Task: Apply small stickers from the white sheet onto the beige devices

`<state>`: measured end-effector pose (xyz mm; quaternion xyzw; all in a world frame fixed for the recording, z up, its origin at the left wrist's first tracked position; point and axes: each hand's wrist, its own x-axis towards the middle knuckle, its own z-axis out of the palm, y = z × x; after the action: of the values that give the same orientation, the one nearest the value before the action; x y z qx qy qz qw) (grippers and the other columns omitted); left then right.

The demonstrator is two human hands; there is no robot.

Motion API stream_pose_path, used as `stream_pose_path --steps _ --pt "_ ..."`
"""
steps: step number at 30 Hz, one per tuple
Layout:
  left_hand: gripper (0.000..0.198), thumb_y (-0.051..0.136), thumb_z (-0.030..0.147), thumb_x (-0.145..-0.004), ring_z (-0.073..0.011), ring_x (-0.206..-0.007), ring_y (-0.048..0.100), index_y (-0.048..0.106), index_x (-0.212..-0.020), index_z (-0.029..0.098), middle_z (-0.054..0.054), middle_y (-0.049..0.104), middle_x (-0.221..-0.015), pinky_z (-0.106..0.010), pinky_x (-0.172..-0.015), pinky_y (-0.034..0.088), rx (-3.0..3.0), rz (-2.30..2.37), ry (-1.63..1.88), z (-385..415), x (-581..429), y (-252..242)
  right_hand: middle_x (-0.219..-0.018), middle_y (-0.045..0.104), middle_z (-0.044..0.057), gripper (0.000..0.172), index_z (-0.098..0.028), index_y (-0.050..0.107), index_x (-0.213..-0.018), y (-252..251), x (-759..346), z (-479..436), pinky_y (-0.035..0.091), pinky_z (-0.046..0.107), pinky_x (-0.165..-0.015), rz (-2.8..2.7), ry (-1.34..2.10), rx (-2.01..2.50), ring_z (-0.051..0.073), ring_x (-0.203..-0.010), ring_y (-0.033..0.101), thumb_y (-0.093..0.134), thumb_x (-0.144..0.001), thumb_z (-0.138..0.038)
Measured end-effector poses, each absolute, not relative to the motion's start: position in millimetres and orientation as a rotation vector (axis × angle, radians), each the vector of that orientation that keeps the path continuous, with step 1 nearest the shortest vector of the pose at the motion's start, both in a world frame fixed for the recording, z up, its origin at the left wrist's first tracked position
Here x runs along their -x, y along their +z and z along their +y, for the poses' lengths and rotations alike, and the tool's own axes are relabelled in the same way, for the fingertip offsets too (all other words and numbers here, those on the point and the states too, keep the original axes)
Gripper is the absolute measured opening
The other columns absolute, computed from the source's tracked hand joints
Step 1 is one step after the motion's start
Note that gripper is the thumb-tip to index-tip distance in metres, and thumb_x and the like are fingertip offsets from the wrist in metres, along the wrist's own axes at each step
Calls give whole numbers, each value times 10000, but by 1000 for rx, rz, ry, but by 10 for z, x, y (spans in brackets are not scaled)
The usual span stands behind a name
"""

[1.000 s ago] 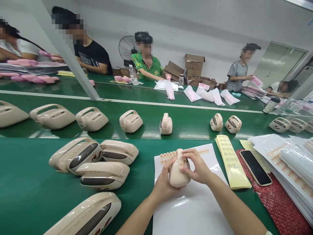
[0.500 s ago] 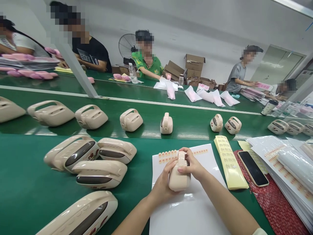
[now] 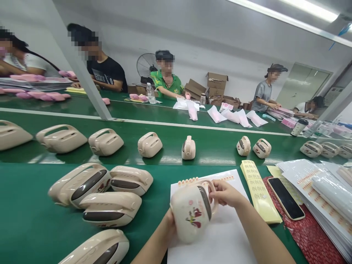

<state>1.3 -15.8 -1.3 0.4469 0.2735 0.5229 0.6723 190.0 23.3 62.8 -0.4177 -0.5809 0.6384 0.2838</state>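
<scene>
The right hand (image 3: 223,193) grips a cream device (image 3: 189,218) by its handle (image 3: 215,210) over white paper (image 3: 214,249). The left hand (image 3: 171,220) is mostly hidden, hold unclear.

A glossy cream plastic housing (image 3: 183,223) with a loop handle, a dark window strip and a red printed motif is held tilted above a white sheet (image 3: 217,244) bearing round orange stickers. The right hand (image 3: 226,194) grips the handle; the left hand (image 3: 169,222), largely hidden, supports the opposite side. At right, a yellow sticker strip (image 3: 260,196) lies near a black-screened smartphone (image 3: 286,198). Beyond, similar cream housings (image 3: 150,145) stand along a green belt (image 3: 214,146).
</scene>
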Motion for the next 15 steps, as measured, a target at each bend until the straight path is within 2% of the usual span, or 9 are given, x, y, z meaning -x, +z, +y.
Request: stream_pose_path --steps 2,5,8,11,15 --pt "791 359 843 -577 -351 -958 605 626 -1030 252 -105 683 -981 -502 -765 488 -749 592 1171 -120 -27 -50 -487 503 -76 303 -200 463 -687 720 -1839 267 182 184 -350 -1477 1696 1103 38 -330 290 644 -601 -428" --pt "628 472 696 -687 -303 -944 612 583 -1103 239 -96 666 -1033 -441 -772 486 -716 707 1096 -82 -105 -112 -463 495 -70 273 -188 485 -660 907 -1746 513 250 185 -383 -1385 1405 1197 61 -383 389 648 -581 -392" --pt "463 692 454 -613 -269 -896 618 636 -1004 211 -91 680 -943 -390 -812 469 -1128 863 897 -84 -206 -154 -478 520 -61 182 -184 506 -631 1059 -1759 983 335 204 -454 -1329 1007 1400 89 -453 468 634 -596 -308" --pt "284 661 304 -634 -243 -907 614 667 -898 201 -84 678 -942 -349 -826 472 -1408 932 789 -95 -277 -169 -521 555 -57 106 -182 529 -637 1083 -1839 1504 380 216 -534 -1315 845 1498 106 -528 520 628 -604 -204" --pt "269 588 279 -686 -227 -881 629 653 -928 181 -91 681 -944 -326 -800 496 -1441 947 794 -90 -302 -191 -571 568 -48 59 -162 561 -685 960 -1986 1976 414 224 -560 -1297 795 1604 103 -550 539 602 -707 -198"
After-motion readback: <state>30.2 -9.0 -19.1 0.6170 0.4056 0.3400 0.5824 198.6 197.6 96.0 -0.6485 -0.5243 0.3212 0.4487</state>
